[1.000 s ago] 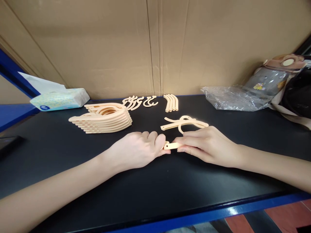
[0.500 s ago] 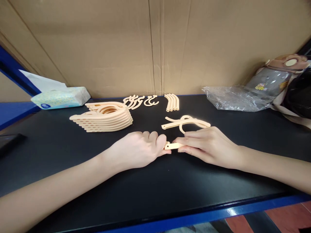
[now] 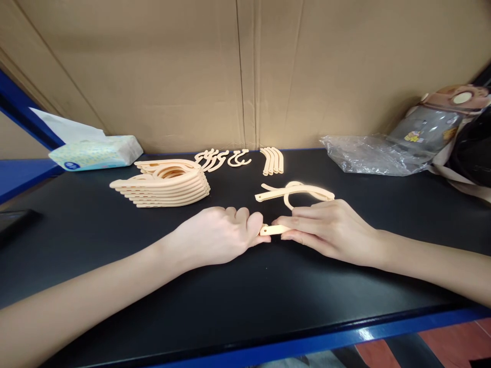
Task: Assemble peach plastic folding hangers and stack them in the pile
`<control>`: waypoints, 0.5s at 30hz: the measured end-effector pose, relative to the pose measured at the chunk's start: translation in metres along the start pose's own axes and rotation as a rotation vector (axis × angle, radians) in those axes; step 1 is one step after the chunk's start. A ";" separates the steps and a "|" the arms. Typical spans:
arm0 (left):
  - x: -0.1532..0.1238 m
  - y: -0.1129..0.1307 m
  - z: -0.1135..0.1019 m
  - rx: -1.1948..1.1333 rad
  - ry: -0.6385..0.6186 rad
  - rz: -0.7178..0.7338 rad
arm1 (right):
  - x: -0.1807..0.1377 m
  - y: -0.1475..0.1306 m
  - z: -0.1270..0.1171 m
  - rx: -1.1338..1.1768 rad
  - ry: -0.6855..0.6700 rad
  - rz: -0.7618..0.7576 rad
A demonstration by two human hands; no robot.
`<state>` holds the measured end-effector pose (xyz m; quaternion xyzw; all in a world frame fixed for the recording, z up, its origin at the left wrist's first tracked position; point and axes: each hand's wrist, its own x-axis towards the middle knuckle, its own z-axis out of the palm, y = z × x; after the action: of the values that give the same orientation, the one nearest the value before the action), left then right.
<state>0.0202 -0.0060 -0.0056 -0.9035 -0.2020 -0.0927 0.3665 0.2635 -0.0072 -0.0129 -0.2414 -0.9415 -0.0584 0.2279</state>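
My left hand (image 3: 220, 235) and my right hand (image 3: 332, 230) meet at the middle of the black table (image 3: 245, 286). Both pinch one short peach plastic piece (image 3: 273, 230) between their fingertips, low over the tabletop. Just behind my right hand lies a partly built peach hanger (image 3: 293, 192) with a hook. A stack of peach hanger bodies (image 3: 163, 184) sits behind my left hand. Loose hooks (image 3: 222, 158) and curved arm pieces (image 3: 271, 160) lie in rows near the back wall.
A tissue pack (image 3: 94, 152) sits at the back left beside a blue frame. A crumpled clear plastic bag (image 3: 368, 153) and a bottle with a cartoon lid (image 3: 441, 122) lie at the back right. Cardboard lines the back. The blue table edge (image 3: 345, 337) runs along the front.
My hands have drawn slightly closer together on the small piece; the view has shifted a little. Nothing else has moved.
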 end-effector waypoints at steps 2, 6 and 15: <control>0.000 0.000 -0.001 0.010 0.000 0.003 | 0.000 0.000 -0.001 0.040 -0.023 0.019; 0.001 0.000 -0.002 0.028 0.010 0.008 | 0.002 0.001 -0.004 0.176 -0.099 0.087; 0.001 -0.001 -0.004 0.031 0.067 0.013 | 0.003 0.004 -0.005 0.269 -0.104 0.072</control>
<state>0.0211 -0.0082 -0.0017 -0.8955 -0.1849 -0.1173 0.3875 0.2651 -0.0033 -0.0068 -0.2450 -0.9420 0.0891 0.2112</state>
